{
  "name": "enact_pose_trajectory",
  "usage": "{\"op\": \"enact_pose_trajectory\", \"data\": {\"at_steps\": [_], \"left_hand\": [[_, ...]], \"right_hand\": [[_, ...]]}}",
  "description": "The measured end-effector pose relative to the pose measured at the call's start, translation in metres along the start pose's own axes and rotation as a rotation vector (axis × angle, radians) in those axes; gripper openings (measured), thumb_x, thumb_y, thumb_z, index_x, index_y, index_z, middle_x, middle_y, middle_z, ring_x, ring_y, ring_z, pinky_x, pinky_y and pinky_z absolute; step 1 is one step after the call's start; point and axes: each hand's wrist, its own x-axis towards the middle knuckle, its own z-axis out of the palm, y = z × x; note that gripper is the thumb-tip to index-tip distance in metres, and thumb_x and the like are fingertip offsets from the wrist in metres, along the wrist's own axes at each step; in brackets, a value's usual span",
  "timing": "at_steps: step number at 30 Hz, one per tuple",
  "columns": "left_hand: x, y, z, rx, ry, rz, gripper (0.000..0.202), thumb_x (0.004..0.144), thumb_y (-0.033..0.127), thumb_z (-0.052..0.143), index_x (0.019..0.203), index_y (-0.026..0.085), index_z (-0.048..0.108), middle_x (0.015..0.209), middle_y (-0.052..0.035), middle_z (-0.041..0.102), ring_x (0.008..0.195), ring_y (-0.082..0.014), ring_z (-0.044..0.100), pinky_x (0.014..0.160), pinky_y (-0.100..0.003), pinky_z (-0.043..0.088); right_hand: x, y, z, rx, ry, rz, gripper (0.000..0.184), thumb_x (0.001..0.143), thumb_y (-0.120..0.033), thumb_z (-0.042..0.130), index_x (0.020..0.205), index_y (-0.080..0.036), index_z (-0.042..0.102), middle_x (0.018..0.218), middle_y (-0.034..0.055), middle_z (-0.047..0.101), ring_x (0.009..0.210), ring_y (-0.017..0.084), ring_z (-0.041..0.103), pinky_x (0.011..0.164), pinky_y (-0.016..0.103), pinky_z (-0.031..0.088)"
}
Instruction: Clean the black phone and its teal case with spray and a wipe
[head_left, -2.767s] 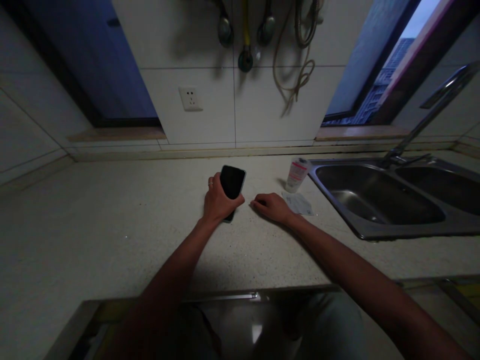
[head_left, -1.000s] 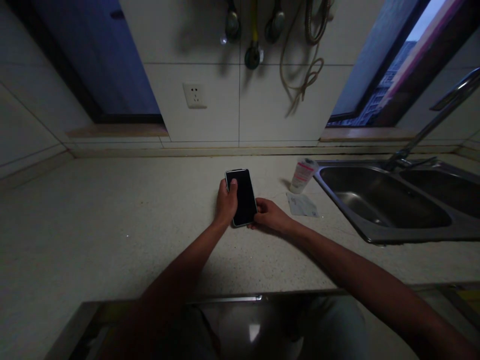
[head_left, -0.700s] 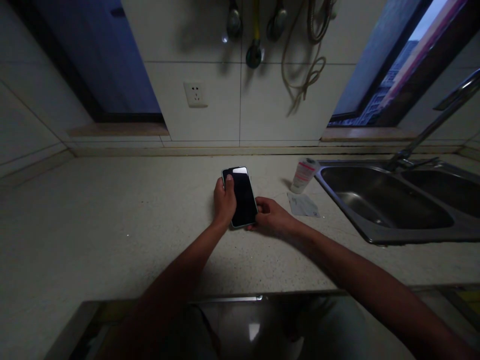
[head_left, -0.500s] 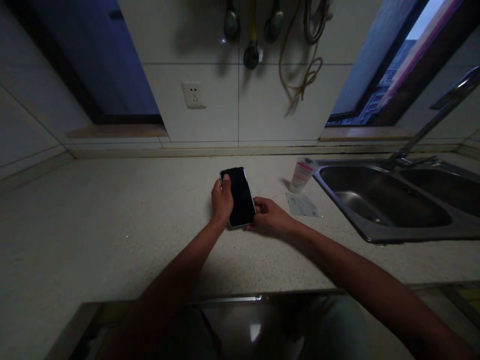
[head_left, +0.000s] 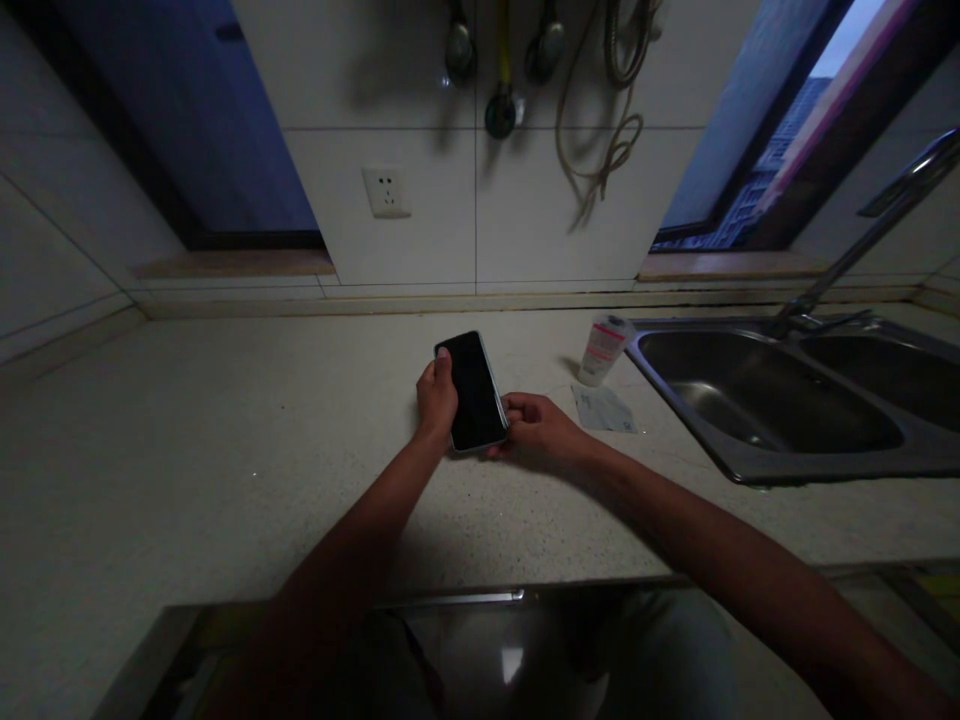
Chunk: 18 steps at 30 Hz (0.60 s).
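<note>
A smartphone point(head_left: 475, 392) with a dark screen is held above the pale countertop, its top tilted slightly to the left. My left hand point(head_left: 436, 398) is closed around its left side, the thumb lying along the front edge and the other fingers mostly hidden behind. At the lower right corner my right hand point(head_left: 534, 425) has its fingers curled and pinched on the phone's edge. A thin pale rim shows along that side, near the fingertips; whether it is a case I cannot tell. The phone's back is out of sight.
A clear plastic cup point(head_left: 603, 350) with red print stands right of the phone, a flat pale packet point(head_left: 603, 409) before it. Further right is a double steel sink point(head_left: 731, 470) with a tap point(head_left: 862, 240). A socket point(head_left: 387, 192) and hanging cord point(head_left: 619, 155) are on the wall.
The phone and my left hand have shifted slightly to the left and up. My right hand stays at the lower right corner, where the pale rim now shows more.
</note>
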Motion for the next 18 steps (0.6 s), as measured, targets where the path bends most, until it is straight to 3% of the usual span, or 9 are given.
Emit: {"op": "enact_pose_trajectory", "data": {"at_steps": [9,14,18], "left_hand": [[0.010,-0.013,-0.002,-0.066,-0.089,-0.081,0.060,0.079,0.078,0.054,0.087,0.019,0.059,0.075,-0.0021,0.059,0.065,-0.0156,0.055,0.058,-0.027,0.045],[0.004,-0.015,0.002,0.078,-0.077,-0.113,0.061,0.082,0.071,0.059,0.113,0.019,0.055,0.101,-0.0093,0.066,0.090,-0.0218,0.064,0.079,-0.032,0.050],[-0.010,-0.009,0.008,0.148,-0.223,-0.047,0.100,0.063,0.053,0.086,0.143,0.020,0.036,0.128,-0.0164,0.060,0.116,-0.0291,0.060,0.100,-0.042,0.045]], "right_hand": [[0.001,0.006,-0.009,0.149,-0.031,0.042,0.045,0.063,-0.033,0.087,0.097,-0.013,0.066,0.080,0.0073,0.076,0.075,0.019,0.074,0.078,0.034,0.059],[0.005,0.007,-0.010,0.045,0.071,-0.035,0.034,0.064,-0.029,0.084,0.089,-0.013,0.068,0.071,0.0010,0.070,0.063,0.012,0.064,0.068,0.027,0.054],[0.006,0.008,-0.011,-0.011,0.206,-0.119,0.027,0.065,-0.028,0.079,0.087,-0.016,0.068,0.072,-0.0011,0.067,0.063,0.011,0.060,0.067,0.027,0.053]]}}
